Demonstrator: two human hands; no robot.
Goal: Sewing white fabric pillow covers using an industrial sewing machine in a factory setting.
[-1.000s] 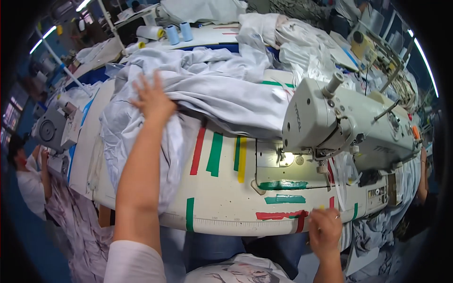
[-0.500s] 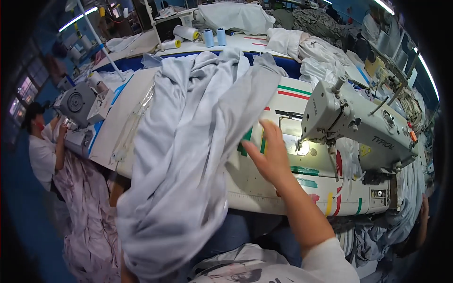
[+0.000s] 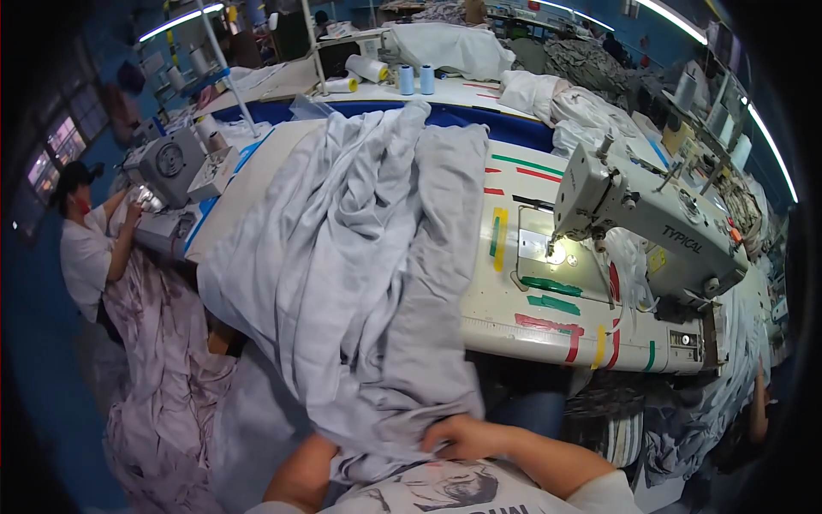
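Observation:
A long pale grey cloth lies in folds over the sewing table and hangs off its front edge to my lap. My right hand is closed on the cloth's lower end, its fingers curled into the fabric close to my shirt. At the other side of that end is my left hand, its fingers hidden by the folds. To the right of the cloth stands a white sewing machine, its needle area lit and no fabric under it.
Green, red and yellow tape strips mark the tabletop. Thread cones stand on the table behind. At left a co-worker sits at another sewing machine, with pinkish cloth hanging down. More white cloth is heaped at the back right.
My right hand has moved from beside the needle plate down to the cloth's end at my lap. The cloth's lower part has been drawn rightward and gathered toward me.

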